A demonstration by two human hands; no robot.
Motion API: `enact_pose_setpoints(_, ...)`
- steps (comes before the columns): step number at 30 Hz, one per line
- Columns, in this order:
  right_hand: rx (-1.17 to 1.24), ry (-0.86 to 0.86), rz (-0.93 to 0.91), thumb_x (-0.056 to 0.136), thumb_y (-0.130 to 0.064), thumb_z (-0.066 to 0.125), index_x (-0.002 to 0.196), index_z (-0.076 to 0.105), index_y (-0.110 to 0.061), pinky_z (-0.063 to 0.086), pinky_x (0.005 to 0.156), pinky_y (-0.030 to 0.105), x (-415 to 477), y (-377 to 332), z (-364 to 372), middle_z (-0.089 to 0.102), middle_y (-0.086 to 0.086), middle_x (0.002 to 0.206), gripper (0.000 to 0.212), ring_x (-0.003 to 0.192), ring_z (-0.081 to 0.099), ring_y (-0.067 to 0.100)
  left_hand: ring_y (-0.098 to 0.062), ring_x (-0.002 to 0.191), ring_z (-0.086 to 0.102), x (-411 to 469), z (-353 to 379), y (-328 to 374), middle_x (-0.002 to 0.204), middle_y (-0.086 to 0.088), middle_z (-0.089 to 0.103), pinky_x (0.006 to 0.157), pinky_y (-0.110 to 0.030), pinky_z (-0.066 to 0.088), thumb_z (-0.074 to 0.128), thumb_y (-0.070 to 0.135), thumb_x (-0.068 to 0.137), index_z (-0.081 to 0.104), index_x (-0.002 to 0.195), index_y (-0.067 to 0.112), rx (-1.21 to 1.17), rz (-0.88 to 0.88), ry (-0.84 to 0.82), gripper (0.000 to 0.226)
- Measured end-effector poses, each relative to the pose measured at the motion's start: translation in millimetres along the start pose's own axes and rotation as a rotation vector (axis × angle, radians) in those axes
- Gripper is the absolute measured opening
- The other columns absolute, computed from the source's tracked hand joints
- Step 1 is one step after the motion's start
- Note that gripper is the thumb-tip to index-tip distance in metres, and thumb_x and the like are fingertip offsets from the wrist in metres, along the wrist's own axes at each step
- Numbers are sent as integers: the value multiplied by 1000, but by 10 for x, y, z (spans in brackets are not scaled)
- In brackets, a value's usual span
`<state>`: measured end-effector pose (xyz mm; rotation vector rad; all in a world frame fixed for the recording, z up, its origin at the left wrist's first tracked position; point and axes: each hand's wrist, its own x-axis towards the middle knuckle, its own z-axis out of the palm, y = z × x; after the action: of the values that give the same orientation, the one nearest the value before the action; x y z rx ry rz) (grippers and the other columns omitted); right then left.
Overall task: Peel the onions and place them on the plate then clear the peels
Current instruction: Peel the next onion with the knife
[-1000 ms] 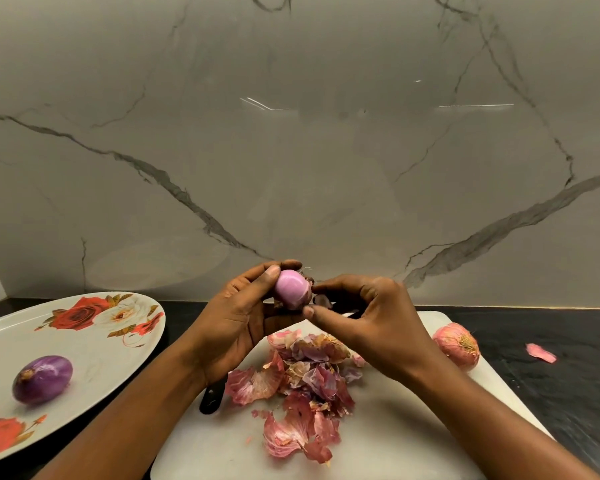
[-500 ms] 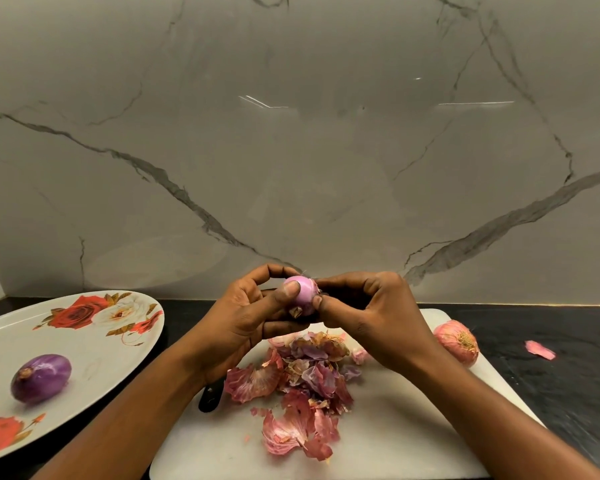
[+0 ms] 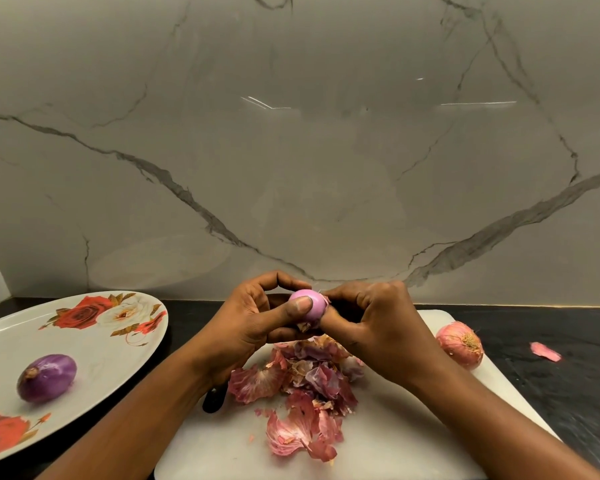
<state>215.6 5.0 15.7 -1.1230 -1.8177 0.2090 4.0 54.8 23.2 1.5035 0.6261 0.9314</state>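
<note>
My left hand (image 3: pixel 246 323) grips a small pink peeled onion (image 3: pixel 314 304) above the white cutting board (image 3: pixel 378 441), thumb pressed on its front. My right hand (image 3: pixel 378 323) pinches a bit of skin at the onion's right side. A pile of pink onion peels (image 3: pixel 302 386) lies on the board under my hands. An unpeeled onion (image 3: pixel 459 344) sits at the board's right edge. One peeled purple onion (image 3: pixel 46 377) rests on the floral plate (image 3: pixel 94 344) at the left.
A black knife handle (image 3: pixel 214 400) pokes out from under my left wrist on the board. One stray peel (image 3: pixel 545 351) lies on the dark counter at the right. A marble wall stands close behind.
The onion has been turned in my hands, and both hands shifted slightly. My left thumb now lies across the onion's front; my right fingers moved to its right side.
</note>
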Motion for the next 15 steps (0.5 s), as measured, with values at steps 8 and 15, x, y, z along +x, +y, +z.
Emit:
enact_pose_setpoints(8, -36, 71, -46, 94, -22, 78, 110, 83, -18, 64, 68, 26, 13, 8, 7, 80, -9, 90, 17, 78, 76, 7, -46, 110, 73, 14, 6, -15, 120, -26, 74, 94, -48, 63, 73, 11, 89, 58, 127, -1, -58, -5, -16, 43)
enact_pose_setpoints(15, 74, 134, 27, 93, -8, 74, 101, 85, -14, 63, 64, 23, 43, 45, -27, 79, -9, 82, 15, 71, 75, 7, -52, 113, 70, 4, -4, 18, 127, -32, 68, 94, -49, 62, 78, 21, 85, 57, 131, 3, -187, -31, -75, 54)
